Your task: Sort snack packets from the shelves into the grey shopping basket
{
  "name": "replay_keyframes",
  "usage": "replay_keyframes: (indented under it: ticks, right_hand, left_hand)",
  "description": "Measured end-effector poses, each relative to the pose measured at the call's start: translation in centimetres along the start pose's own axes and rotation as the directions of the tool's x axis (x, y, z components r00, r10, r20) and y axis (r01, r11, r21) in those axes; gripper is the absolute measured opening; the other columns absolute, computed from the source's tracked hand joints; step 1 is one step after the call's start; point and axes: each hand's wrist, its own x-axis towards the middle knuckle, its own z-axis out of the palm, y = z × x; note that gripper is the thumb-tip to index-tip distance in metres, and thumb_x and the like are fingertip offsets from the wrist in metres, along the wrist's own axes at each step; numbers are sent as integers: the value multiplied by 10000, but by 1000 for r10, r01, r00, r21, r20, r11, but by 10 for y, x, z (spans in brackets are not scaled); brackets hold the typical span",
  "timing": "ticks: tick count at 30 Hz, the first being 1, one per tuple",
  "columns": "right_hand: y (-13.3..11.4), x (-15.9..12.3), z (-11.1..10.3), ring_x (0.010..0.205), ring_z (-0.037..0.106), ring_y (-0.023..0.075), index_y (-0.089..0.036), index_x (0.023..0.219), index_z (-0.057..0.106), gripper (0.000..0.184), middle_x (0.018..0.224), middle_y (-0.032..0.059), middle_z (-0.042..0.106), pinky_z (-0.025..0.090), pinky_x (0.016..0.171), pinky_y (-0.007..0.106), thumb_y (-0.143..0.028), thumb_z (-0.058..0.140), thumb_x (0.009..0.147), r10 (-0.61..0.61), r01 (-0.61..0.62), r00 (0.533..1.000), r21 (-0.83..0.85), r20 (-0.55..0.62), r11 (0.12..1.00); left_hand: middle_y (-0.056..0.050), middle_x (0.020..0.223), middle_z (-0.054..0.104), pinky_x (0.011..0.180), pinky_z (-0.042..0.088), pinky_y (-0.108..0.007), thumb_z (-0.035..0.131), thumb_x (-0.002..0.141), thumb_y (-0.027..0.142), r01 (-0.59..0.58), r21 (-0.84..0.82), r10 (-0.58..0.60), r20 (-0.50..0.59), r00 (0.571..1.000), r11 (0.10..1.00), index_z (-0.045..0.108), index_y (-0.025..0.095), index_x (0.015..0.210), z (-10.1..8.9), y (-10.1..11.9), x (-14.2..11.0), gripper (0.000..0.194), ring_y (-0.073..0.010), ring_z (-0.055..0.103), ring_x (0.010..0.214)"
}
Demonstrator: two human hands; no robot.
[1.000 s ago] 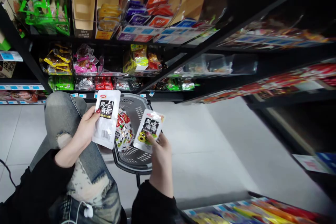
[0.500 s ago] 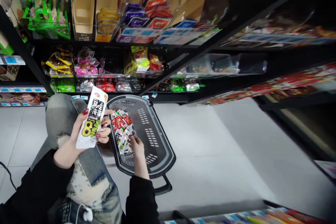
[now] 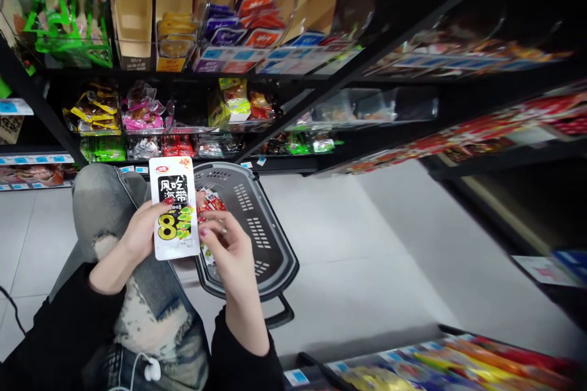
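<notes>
My left hand [image 3: 142, 229] grips a white snack packet [image 3: 177, 238] by its left edge, thumb on the front. Black and white lettering, a yellow figure 8 and green pieces face me. My right hand [image 3: 232, 247] is by the packet's right edge, fingers bent and apart from the thumb, with nothing visible between them. Whether its fingertips touch the packet I cannot tell. Below it, a grey shopping basket [image 3: 275, 238] stands on the floor with small red and white snack packets [image 3: 211, 200] in it, partly hidden by the held packet and my right hand.
Ahead are black shelves with green bags [image 3: 73, 36], cardboard boxes [image 3: 132, 6] of sachets, and yellow bags [image 3: 97, 107]. More shelving runs along the right. A rack of colourful packets [image 3: 435, 372] is at the bottom right. My bent knee [image 3: 98, 195] is left of the basket.
My right hand lowered its packet into the basket and let go, then rose empty to the left hand's packet. That packet has turned from its plainer side, through a tilt, to upright.
</notes>
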Motion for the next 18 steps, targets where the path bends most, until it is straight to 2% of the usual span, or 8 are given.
replay_keyframes:
  ticks: [3, 5, 7, 9, 10, 13, 15, 18]
  right_hand:
    - [2, -2, 2, 585, 615, 132, -195, 852, 598, 230, 679, -2, 680, 484, 550, 237, -355, 698, 719, 83, -83, 996, 4, 42, 997]
    - [12, -2, -12, 656, 649, 162, -193, 826, 610, 237, 732, 21, 704, 512, 615, 273, -370, 706, 699, 107, -107, 994, 4, -8, 994]
    - [31, 0, -44, 741, 663, 190, -192, 841, 614, 299, 811, 48, 719, 524, 692, 312, -422, 706, 674, 112, -120, 978, -34, -178, 992]
    - [60, 0, -86, 788, 658, 207, -188, 880, 610, 397, 847, 67, 716, 517, 710, 319, -501, 682, 647, 116, -186, 904, -133, -412, 974]
    - [76, 0, -108, 780, 654, 212, -185, 873, 609, 436, 833, 71, 713, 512, 701, 318, -539, 671, 626, 134, -261, 868, -211, -477, 942]
    - [125, -5, -153, 667, 632, 248, -159, 731, 597, 472, 700, 108, 691, 489, 602, 343, -561, 708, 508, 186, -361, 834, -257, -520, 897]
    - [151, -7, -162, 599, 615, 253, -167, 637, 578, 462, 612, 100, 665, 476, 560, 353, -578, 702, 468, 204, -382, 838, -278, -507, 881]
    - [171, -7, -150, 542, 611, 272, -192, 536, 538, 421, 512, 59, 608, 473, 522, 375, -578, 698, 483, 199, -374, 865, -328, -461, 867]
  left_hand:
    - [-118, 959, 736, 894, 465, -451, 701, 685, 320, 9, 101, -10, 9, 1000, 995, 671, 116, 1004, 0, -2, 2, 380, -305, 650, 962]
    - [-96, 1044, 720, 895, 461, -402, 714, 698, 332, -57, 200, 47, 56, 997, 978, 659, 160, 1048, 0, -1, 3, 393, -268, 633, 991]
    - [-85, 1126, 692, 881, 461, -367, 692, 735, 342, -116, 273, 94, 95, 991, 955, 635, 203, 1105, -1, 1, 3, 399, -229, 616, 1000]
    - [-91, 1139, 682, 864, 466, -363, 625, 798, 365, -108, 308, 79, 107, 991, 945, 619, 217, 1133, -3, 3, 4, 366, -205, 615, 959]
    - [-95, 1115, 687, 856, 469, -367, 594, 820, 372, -91, 309, 62, 102, 993, 947, 621, 212, 1125, -5, 3, 4, 346, -197, 618, 928]
    - [-94, 1027, 703, 841, 475, -364, 577, 827, 362, -63, 301, 41, 77, 996, 952, 637, 188, 1073, -6, 3, 6, 306, -185, 625, 863]
    - [-90, 997, 705, 822, 479, -345, 602, 806, 343, -64, 315, 46, 65, 997, 947, 646, 179, 1038, -7, 1, 6, 288, -174, 626, 836]
    - [-85, 962, 706, 789, 483, -318, 631, 780, 357, -58, 329, 40, 60, 997, 942, 655, 174, 1000, -8, -8, 10, 287, -156, 628, 797]
